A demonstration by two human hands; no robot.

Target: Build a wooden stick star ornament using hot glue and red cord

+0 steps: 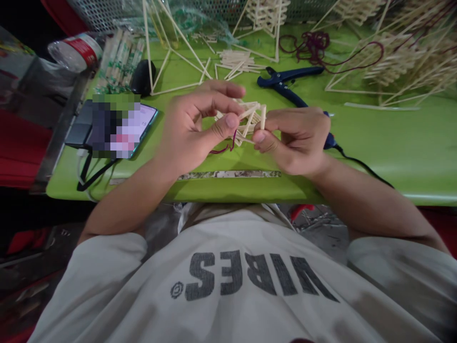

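Note:
Both my hands hold a small frame of pale thin sticks (251, 117) above the green table (392, 143). My left hand (200, 126) has its thumb and fingers curled round the frame's left side. The thumb and bent forefinger of my right hand (296, 138) pinch its right side, by a short upright stick. A dark red thread (234, 140) hangs below the frame, near my left thumb. Behind my right hand lie the blue cutters (282, 81), jaws to the left, and part of a blue tool with a black cord (331, 141).
At the left are a phone (144, 119), a black rounded object (142, 78), bundled sticks (121, 57) and a plastic bottle (76, 51). Loose sticks (237, 62), larger stick frames (171, 47) and dark red cord (314, 47) lie behind. A flat strip (228, 174) lies near the front edge.

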